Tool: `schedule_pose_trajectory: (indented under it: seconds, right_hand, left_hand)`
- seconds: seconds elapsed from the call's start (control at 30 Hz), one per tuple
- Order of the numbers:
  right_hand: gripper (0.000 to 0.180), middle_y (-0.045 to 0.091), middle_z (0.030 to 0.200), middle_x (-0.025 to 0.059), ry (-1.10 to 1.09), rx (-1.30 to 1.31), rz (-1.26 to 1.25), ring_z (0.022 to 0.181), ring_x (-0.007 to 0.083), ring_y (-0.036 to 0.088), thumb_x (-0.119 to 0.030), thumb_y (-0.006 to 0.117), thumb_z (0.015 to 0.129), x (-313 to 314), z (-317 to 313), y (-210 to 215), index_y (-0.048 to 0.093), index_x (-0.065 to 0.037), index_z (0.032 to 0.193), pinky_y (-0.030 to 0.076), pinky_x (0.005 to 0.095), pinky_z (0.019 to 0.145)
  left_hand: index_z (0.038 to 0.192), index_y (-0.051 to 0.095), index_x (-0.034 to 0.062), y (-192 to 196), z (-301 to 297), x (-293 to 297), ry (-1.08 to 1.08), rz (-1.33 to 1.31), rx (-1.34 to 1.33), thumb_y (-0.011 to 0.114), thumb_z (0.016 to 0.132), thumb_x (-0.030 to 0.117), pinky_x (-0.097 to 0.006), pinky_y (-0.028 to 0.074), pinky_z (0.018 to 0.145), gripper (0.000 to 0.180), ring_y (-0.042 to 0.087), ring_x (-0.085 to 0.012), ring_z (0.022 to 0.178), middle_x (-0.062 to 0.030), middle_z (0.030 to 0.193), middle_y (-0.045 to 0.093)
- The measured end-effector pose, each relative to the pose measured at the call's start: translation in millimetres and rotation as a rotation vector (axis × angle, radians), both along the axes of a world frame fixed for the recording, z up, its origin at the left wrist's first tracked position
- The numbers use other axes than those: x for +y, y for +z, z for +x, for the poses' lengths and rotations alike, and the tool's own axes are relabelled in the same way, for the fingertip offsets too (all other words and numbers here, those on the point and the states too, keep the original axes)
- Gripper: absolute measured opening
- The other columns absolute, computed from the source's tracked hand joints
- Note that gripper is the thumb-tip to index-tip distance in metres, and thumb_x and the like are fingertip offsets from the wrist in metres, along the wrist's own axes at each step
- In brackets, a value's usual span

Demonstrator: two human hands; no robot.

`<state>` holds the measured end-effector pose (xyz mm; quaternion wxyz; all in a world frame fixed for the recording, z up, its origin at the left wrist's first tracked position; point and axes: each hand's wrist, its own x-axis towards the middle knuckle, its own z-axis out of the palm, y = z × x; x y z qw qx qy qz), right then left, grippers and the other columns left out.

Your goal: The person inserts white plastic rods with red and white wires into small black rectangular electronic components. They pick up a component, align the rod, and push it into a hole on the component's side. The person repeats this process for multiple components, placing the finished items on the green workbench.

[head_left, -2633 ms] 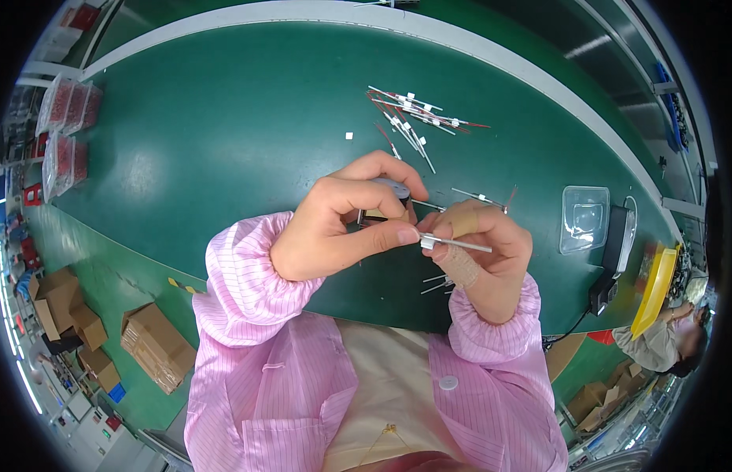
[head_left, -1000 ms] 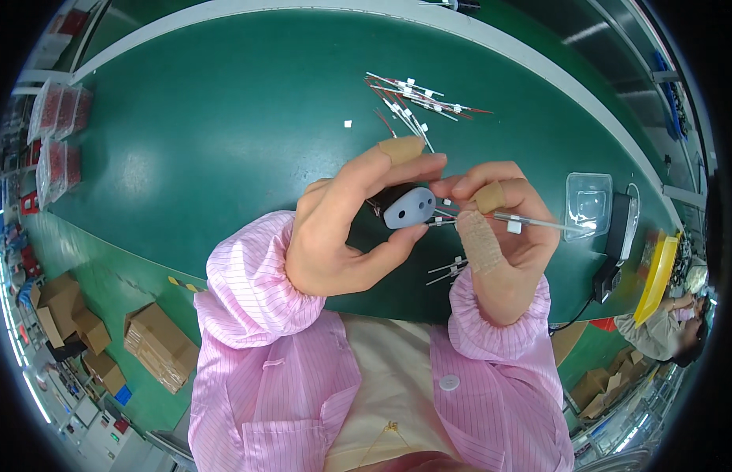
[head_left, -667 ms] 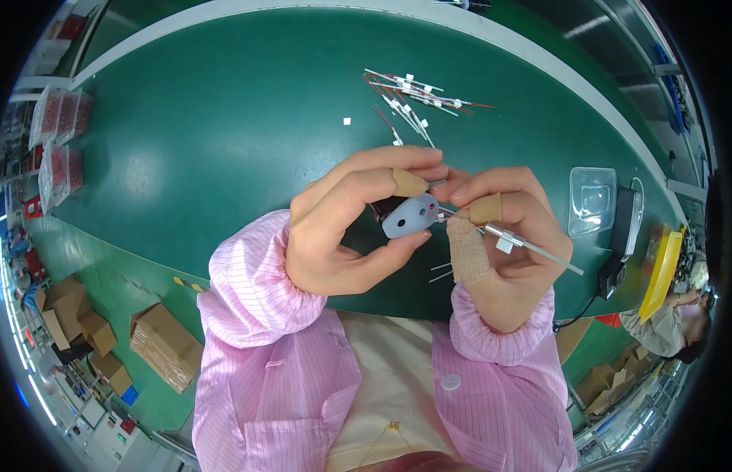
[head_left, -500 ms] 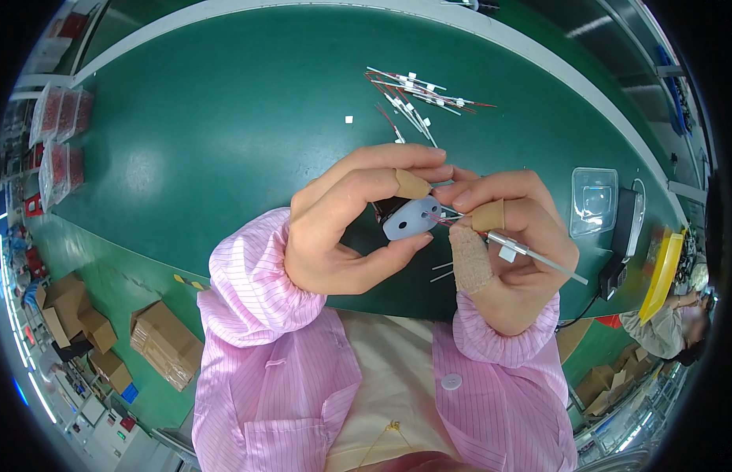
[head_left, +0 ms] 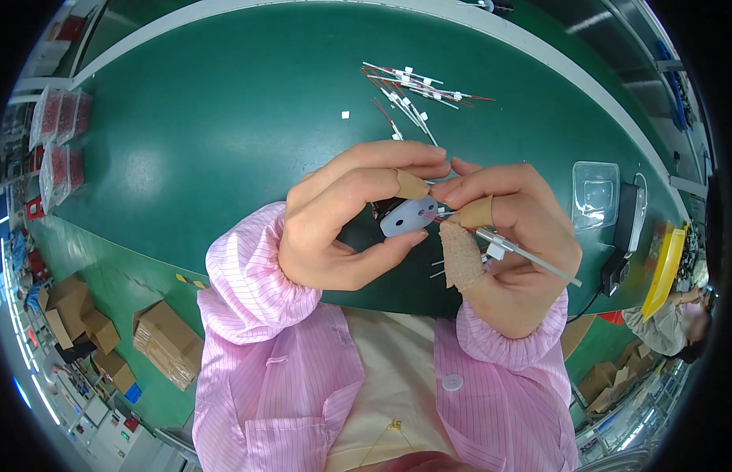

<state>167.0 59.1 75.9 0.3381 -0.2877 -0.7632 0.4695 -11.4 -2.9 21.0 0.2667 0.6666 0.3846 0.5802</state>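
Between the fingers and thumb of my left hand (head_left: 342,220) is a small dark part with a pale grey oval end cap (head_left: 409,218) that has several round holes. My right hand (head_left: 515,236) pinches a wired metal rod (head_left: 527,256), which carries a white tag and points out to the lower right. Its thin red and white wires (head_left: 436,215) reach the holes of the cap; whether they pass inside I cannot tell. Beige tape covers fingers on both hands. A few more rod ends (head_left: 438,269) show behind my right thumb.
On the green table (head_left: 208,118) lies a pile of tagged wired rods (head_left: 413,90) beyond my hands, near a small white square (head_left: 345,115). To the right are a clear plastic box (head_left: 595,195), a black device and a yellow tray (head_left: 665,271). Bags of red parts (head_left: 60,114) hang at left.
My right hand has shifted slightly left, its thumb and the pinched wires closer to the cap. My left hand still holds the capped part, barely moved.
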Motion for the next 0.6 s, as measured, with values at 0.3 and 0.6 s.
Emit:
schedule_pose_trajectory:
  seconds: [0.3, 0.6]
  right_hand:
    - [0.012, 0.062, 0.091, 0.0134, -0.023, -0.019, 0.055, 0.084, 0.0231, 0.066, 0.012, 0.063, 0.068, -2.0, -3.6, 0.0, 0.062, 0.004, 0.077, 0.05, 0.0464, 0.094]
    - [0.011, 0.061, 0.09, 0.0139, -0.054, -0.016, 0.057, 0.085, 0.024, 0.066, 0.014, 0.062, 0.069, -5.2, -6.2, 0.8, 0.06, 0.005, 0.076, 0.051, 0.047, 0.093]
  left_hand:
    - [0.105, 0.054, -0.0105, -1.6, 0.1, 0.0, -0.004, 0.009, -0.002, 0.068, 0.069, -0.011, -0.045, 0.052, 0.091, 0.038, 0.063, -0.0399, 0.105, -0.0348, 0.119, 0.053]
    - [0.105, 0.053, -0.01, -2.1, -0.6, 0.5, 0.006, 0.046, 0.007, 0.068, 0.07, -0.011, -0.046, 0.053, 0.089, 0.038, 0.064, -0.0403, 0.103, -0.0346, 0.118, 0.054]
